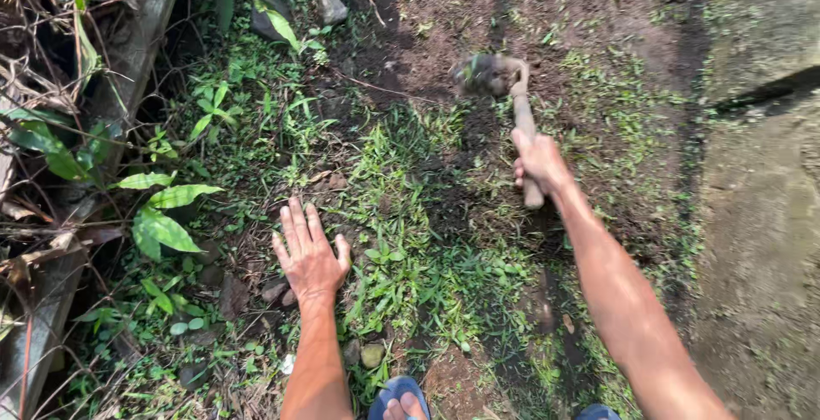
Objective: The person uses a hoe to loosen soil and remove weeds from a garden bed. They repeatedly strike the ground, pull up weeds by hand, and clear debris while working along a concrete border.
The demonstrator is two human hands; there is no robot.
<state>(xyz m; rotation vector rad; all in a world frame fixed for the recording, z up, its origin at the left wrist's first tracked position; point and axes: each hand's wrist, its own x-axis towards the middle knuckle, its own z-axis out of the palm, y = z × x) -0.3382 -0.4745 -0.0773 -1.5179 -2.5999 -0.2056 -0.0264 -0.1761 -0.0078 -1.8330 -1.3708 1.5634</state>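
Head view, looking down on patchy ground. 2 bare arms in frame, both the person's own.

Right hand [540, 162] closed tight around a short wooden handle [524, 134], gripping near its lower end. Tool head [483, 74] is at the far end, over bare dark soil [427, 35]; it is blurred, so its shape is unclear, possibly a small hoe or mattock blade.

Left hand [310, 253] fully open, fingers spread, palm flat on the ground among low grass [401, 240]. Holds nothing. It lies well apart from the tool head, off to the left.

Small stones [278, 290] just beside the left wrist. Broad green leaves [166, 215] and dry sticks along the left edge. Blue sandal [400, 396] with toes showing at the bottom, a 2nd one at the right.

Risks, as I judge them: the grip sits low on the handle, so a hard strike on a buried stone could twist it loose. The toes are bare and below the swing line; a glancing blow drawn back could reach them. The braced left hand is safe only while it stays wide of the blade.
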